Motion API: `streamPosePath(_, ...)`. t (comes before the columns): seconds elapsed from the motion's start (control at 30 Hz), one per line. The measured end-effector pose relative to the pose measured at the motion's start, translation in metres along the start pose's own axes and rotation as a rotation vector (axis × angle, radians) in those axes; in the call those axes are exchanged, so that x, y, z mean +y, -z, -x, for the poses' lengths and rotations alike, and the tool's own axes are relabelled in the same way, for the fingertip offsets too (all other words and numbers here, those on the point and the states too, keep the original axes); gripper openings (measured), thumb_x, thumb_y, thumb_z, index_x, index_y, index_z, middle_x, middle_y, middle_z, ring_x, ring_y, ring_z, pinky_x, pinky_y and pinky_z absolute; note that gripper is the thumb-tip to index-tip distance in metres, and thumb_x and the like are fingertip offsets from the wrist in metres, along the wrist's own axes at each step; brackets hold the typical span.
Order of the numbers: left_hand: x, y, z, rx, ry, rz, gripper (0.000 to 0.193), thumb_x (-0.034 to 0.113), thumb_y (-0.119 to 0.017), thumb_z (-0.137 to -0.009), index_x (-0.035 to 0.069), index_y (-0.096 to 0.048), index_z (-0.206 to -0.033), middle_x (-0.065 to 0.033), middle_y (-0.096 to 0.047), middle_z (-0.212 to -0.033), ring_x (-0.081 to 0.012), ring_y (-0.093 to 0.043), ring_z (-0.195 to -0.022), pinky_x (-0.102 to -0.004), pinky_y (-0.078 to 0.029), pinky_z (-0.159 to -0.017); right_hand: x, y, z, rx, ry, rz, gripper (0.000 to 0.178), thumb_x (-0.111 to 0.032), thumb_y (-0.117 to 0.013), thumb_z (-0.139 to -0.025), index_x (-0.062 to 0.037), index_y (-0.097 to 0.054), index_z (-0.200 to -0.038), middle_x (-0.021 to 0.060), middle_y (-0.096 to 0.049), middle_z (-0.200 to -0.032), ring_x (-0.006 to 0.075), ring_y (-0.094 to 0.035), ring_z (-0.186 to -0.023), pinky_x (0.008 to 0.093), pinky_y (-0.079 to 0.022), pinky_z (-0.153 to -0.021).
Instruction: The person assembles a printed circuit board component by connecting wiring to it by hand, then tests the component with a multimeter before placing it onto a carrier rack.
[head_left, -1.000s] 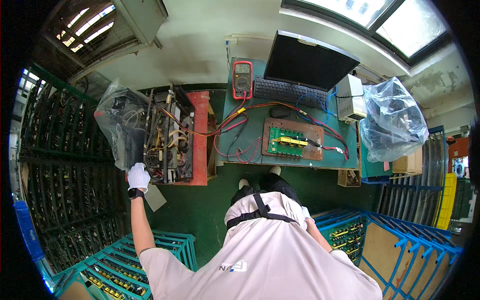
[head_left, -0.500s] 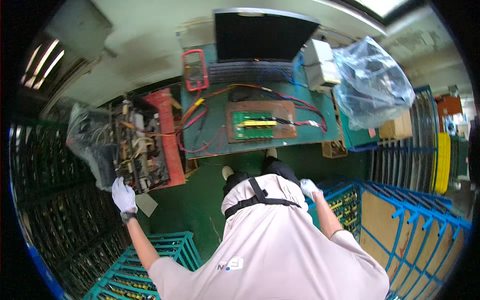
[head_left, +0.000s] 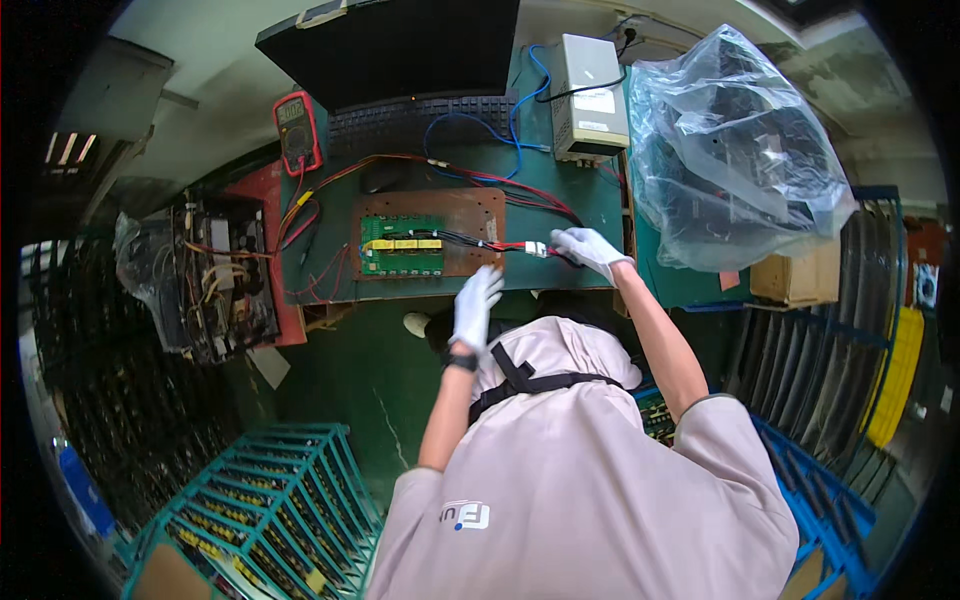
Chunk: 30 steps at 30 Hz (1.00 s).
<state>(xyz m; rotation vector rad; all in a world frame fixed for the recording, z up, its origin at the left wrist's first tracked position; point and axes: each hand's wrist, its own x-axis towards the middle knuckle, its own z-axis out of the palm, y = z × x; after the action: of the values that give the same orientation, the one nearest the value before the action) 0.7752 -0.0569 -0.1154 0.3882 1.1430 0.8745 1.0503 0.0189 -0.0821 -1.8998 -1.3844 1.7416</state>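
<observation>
A green circuit board (head_left: 403,245) with yellow parts lies on a brown plate (head_left: 470,215) with holes. Red and black wires run right from it to a white connector (head_left: 536,249). My right hand (head_left: 592,251), in a white glove, has its fingers bent around the cable just right of this connector. The fingers partly hide the cable there. My left hand (head_left: 476,308), also gloved, is near the plate's lower right edge at the front of the table. Its fingers are stretched out, and no object shows in it.
On the green table (head_left: 590,195) stand a monitor (head_left: 400,50), keyboard (head_left: 420,118), red multimeter (head_left: 297,133) and grey power box (head_left: 588,95). Clear plastic (head_left: 735,150) covers something at right. An electronic unit (head_left: 225,280) is at left; a teal rack (head_left: 270,500) of boards stands lower left.
My left hand has come from the electronic unit at left to the table's front. My right hand has risen from beside my body to the cable by the connector. The view has shifted.
</observation>
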Motion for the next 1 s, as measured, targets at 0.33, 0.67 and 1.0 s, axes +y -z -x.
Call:
streamPosePath(0.33, -0.039, -0.142, -0.065, 0.421, -0.222, 0.184, 0.041, 0.038, -0.051, -0.104, 0.003, -0.07, -0.113, -0.0024, -0.071, -0.102, -0.0156, -0.064, -0.082, -0.0309, -0.05, -0.071, -0.008, 0.0, -0.007, -0.307, 0.177, -0.234, 0.033, -0.035, -0.064, -0.099, -0.003, -0.069, -0.094, 0.0002, -0.063, -0.079, 0.0095, -0.051, -0.071, 0.0277, -0.041, -0.065)
streamPosePath(0.67, -0.045, -0.162, -0.045, 0.632, -0.427, 0.483, 0.044, 0.036, -0.048, -0.105, -0.004, -0.06, -0.121, -0.0173, -0.068, -0.121, -0.0252, -0.066, -0.104, -0.0365, -0.052, -0.092, 0.001, -0.019, -0.002, -0.268, 0.255, -0.191, 0.032, -0.029, -0.067, -0.096, 0.0029, -0.068, -0.099, 0.0032, -0.065, -0.084, 0.0107, -0.051, -0.079, 0.0294, -0.046, -0.073)
streamPosePath(1.0, -0.042, -0.151, -0.065, 0.655, -0.315, 0.69, 0.033, 0.026, -0.044, -0.101, 0.0, -0.06, -0.113, -0.0186, -0.072, -0.108, -0.0281, -0.066, -0.089, -0.0381, -0.054, -0.086, -0.005, -0.027, -0.019, -0.371, 0.293, 0.073, 0.05, -0.042, -0.052, -0.101, 0.0031, -0.068, -0.114, 0.0189, -0.072, -0.107, 0.0287, -0.064, -0.094, 0.0375, -0.048, -0.086)
